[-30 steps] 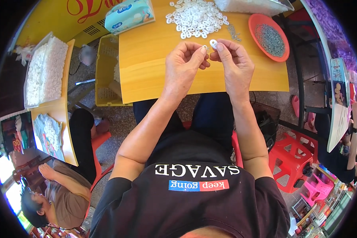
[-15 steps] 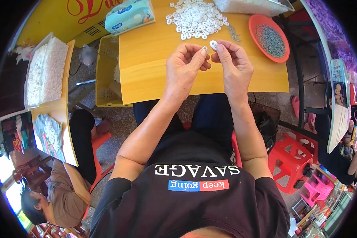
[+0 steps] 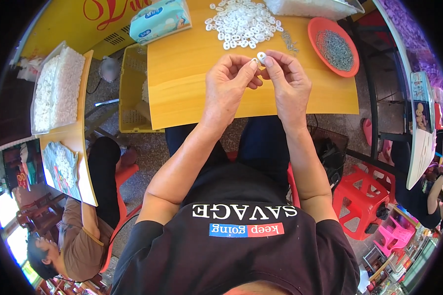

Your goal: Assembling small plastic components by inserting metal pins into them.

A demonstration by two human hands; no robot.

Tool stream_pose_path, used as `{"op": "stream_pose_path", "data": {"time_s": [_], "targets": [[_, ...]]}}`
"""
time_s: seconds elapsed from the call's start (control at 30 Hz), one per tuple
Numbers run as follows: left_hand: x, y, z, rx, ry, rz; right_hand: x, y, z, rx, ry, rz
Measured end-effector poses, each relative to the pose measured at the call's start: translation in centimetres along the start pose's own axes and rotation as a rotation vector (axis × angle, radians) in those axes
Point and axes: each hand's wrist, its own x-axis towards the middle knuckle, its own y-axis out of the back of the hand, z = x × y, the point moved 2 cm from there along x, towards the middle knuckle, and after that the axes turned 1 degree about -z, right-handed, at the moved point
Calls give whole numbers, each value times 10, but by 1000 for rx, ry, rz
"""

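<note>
Closer to our left hand (image 3: 227,82), our right hand (image 3: 290,83) has shifted, bringing its one pinched white piece (image 3: 262,56) just beside the left's one pinched pale part (image 3: 255,60), upper centre. We see one uncountable white heap (image 3: 246,22) above and one red dish (image 3: 312,37) upper right. Both our thumbs point inward and upward.

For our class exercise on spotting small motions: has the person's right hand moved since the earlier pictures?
Yes. Judged against the orange-red plate, the right hand has shifted slightly left, toward the left hand.
</note>
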Motion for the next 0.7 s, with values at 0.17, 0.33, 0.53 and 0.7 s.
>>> {"op": "stream_pose_path", "data": {"time_s": [0.17,0.33,0.53,0.7], "targets": [[0,0,-1,-38,13,0,-1,-1,0,0,4,-25],[1,5,-6,-58,20,0,-3,-2,10,-52,104,-88],[4,12,-11,-33,-13,-36,0,0,11,84,-50,-89],[1,18,-15,-56,-104,-53,2,-1,11,254,-194,-133]]}}
